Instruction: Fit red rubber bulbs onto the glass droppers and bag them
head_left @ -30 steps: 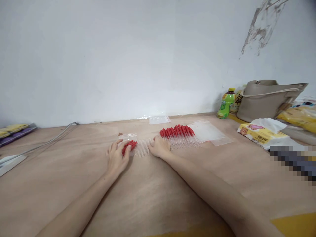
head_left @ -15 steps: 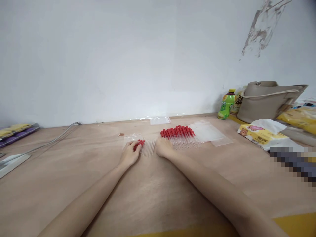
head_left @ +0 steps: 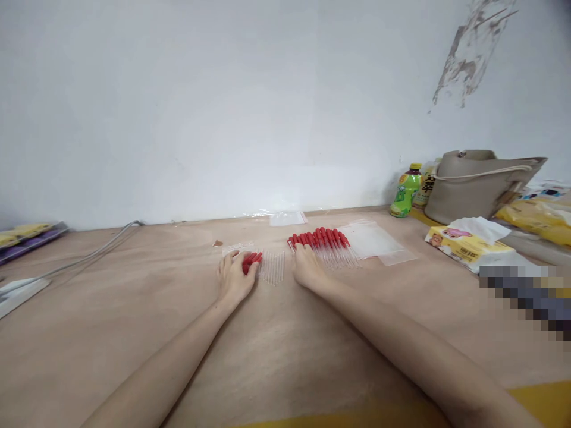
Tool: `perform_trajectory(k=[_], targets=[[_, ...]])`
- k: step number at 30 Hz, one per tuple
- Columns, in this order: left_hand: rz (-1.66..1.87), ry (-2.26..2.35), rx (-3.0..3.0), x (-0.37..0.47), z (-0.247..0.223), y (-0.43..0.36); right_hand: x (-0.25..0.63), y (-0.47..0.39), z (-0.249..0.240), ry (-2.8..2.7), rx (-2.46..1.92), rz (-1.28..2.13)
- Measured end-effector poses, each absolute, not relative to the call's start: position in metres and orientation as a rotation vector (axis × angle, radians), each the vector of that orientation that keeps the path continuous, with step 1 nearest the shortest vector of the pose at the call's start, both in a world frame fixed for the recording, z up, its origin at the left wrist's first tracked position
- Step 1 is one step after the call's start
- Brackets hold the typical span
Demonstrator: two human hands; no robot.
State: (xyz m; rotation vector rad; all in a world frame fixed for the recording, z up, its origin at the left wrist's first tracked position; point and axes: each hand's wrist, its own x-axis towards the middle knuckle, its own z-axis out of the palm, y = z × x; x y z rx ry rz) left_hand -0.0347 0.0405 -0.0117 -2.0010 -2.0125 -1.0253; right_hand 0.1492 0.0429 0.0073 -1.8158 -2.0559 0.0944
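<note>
Left hand (head_left: 234, 275) is curled round some red pieces (head_left: 253, 261), right hand (head_left: 307, 267) bunched against the red-topped tubes (head_left: 328, 239), can't tell if either's pinching, clear tubes (head_left: 273, 266) lined up between, probably for easy reach.

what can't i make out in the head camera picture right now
Red pieces, head view: full count; the left hand covers some.
Right hand, head view: whether its fingertips hold anything; the back of the hand hides them.
Lettered item, head view: whole label; the green bottle and grey bag block it.
Purple packet, head view: cut off by the left edge.
</note>
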Motion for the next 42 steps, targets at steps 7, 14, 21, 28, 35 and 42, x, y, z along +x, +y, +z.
perform_trajectory(k=[7, 14, 21, 28, 35, 42], targets=[[-0.839, -1.773, -2.111, -0.040, -0.003, 0.049, 0.193, 0.008, -0.017, -2.085, -1.312, -0.224], [-0.845, -1.739, -2.189, -0.051, -0.007, 0.059, 0.197, -0.002, -0.027, -2.135, -0.987, 0.050], [-1.052, -1.445, -2.380, -0.042, 0.010, 0.034, 0.201, 0.000, -0.024, -2.148, -0.952, 0.066], [-0.935, -1.347, -2.955, -0.014, 0.001, -0.021, 0.203, 0.003, -0.027, -2.123, -0.969, 0.008], [-0.987, -1.411, -3.109, -0.005, 0.000, -0.010, 0.204, 0.003, -0.027, -2.158, -0.931, 0.030], [-1.332, -1.575, -3.047, -0.008, -0.013, -0.006, 0.206, -0.001, -0.024, -2.126, -0.852, 0.172]])
